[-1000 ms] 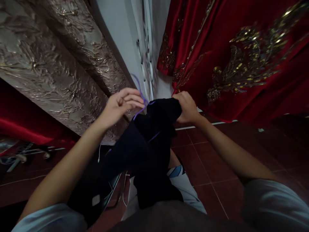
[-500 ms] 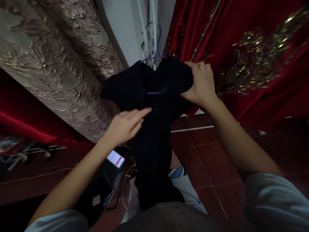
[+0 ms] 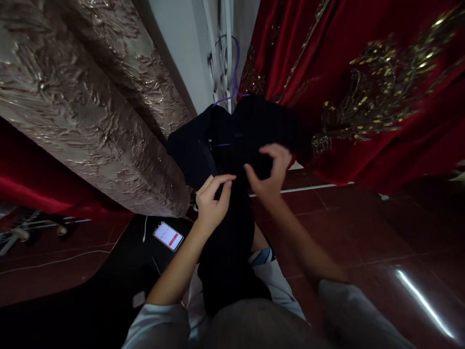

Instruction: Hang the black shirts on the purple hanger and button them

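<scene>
A dark navy garment hangs in front of me on a purple hanger, its lower part draping down toward my lap. The neck opening shows a short piece of purple hanger inside. My left hand has thumb and forefinger pinched together at the garment's front, close to its opening edge. Little of the cloth between those fingertips can be made out. Just to the right, my right hand is in front of the garment with thumb and fingers apart, slightly blurred, holding nothing visible.
White metal bars stand behind the hanger. A beige textured curtain hangs at left, and a red curtain with gold sequins at right. A lit phone lies on a black surface beside a white cable.
My right hand has let go of the garment's right shoulder and moved down and inward. My left hand has shifted right and closed into a pinch. The front edge now stands out more.
</scene>
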### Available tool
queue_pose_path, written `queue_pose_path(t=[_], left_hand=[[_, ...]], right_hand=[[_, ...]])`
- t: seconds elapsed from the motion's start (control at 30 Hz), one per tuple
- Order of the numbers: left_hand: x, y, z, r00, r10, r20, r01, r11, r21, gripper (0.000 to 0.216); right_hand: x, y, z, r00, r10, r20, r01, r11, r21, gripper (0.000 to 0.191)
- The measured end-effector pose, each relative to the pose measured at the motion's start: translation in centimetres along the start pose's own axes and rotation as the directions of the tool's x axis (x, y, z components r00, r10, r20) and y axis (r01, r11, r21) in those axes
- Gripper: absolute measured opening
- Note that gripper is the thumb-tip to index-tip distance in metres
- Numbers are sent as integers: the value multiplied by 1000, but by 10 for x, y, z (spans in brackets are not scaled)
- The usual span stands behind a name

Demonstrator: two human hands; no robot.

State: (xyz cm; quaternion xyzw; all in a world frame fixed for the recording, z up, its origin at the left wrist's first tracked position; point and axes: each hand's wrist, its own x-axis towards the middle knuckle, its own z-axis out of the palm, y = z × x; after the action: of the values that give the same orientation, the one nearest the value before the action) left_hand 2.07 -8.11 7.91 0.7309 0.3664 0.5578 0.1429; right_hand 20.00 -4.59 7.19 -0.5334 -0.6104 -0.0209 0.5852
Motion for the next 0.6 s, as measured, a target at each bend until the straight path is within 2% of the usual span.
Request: queue_pose_path(t=[0.07, 0.13, 0.23, 0.3, 0.33, 0.37, 0.43, 0.5, 0.6], left_hand=[[-5, 9, 7, 999, -20, -41, 18, 999, -30, 17], [-7, 14, 13, 998, -46, -52, 43, 997, -67, 17], [-10, 12, 21, 981, -137, -136, 123, 987, -103, 14], [-17, 7, 25, 948, -221, -231, 196, 973, -126, 16], [-23, 4, 26, 926, -264, -269, 230, 961, -151, 20], [-29, 0, 27, 904, -307, -296, 259, 947, -191, 23], [-42, -6, 27, 881, -383, -276, 308, 909, -280, 21], [-53, -10, 22, 894, -422, -148, 361, 876, -319, 11], [-59, -11, 13, 899, -415, 138, 438, 851, -290, 12]], right_hand=[[-39, -5, 23, 986, 153, 63, -160, 977, 139, 26], [-68, -9, 34, 913, 356, 198, -402, 869, 290, 22], [-94, -12, 30, 707, 580, 405, -707, 594, 384, 22], [-101, -14, 20, 578, 600, 552, -814, 474, 336, 31], [-103, -15, 15, 538, 574, 617, -837, 453, 309, 35], [-103, -16, 11, 521, 538, 663, -842, 454, 293, 38], [-101, -19, 4, 541, 485, 687, -818, 495, 294, 40], [-96, -23, 0, 576, 489, 655, -792, 534, 297, 40], [-91, -30, -3, 596, 537, 597, -791, 522, 319, 41]])
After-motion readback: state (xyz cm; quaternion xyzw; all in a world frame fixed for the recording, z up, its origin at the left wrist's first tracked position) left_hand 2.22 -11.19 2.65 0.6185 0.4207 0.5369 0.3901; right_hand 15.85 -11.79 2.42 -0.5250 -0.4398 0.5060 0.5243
